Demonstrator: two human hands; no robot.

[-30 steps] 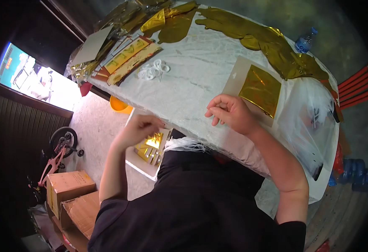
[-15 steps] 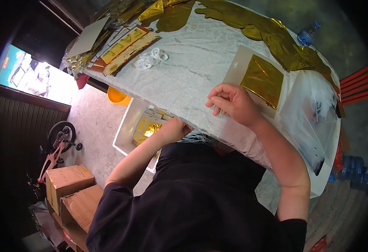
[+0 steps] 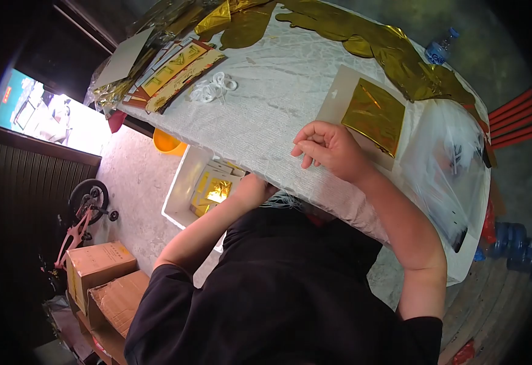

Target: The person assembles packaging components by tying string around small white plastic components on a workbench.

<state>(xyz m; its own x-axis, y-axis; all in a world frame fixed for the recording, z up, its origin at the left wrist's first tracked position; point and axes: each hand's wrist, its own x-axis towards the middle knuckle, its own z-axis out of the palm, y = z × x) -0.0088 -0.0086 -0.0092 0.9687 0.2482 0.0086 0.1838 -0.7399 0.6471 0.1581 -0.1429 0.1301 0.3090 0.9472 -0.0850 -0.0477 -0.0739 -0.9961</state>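
Observation:
My left hand is low at the table's front edge, beside a bundle of thin white strings; its fingertips are hidden, so what they hold does not show. Above the white-covered table is my right hand, its fingers curled, thumb near the index finger; anything pinched there is too small to see. Just right of that hand lies a gold foil packet on a pale card. A small pile of white ribbon loops rests farther back on the left.
Printed cards lie at the back left, gold foil sheets along the far edge. Clear plastic bags are on the right, near a bottle. Below the table stand a white foam box and cardboard boxes.
The view has shifted slightly. Both hands keep nearly the same places and poses; my left hand's fingertips are turned a little more out of sight.

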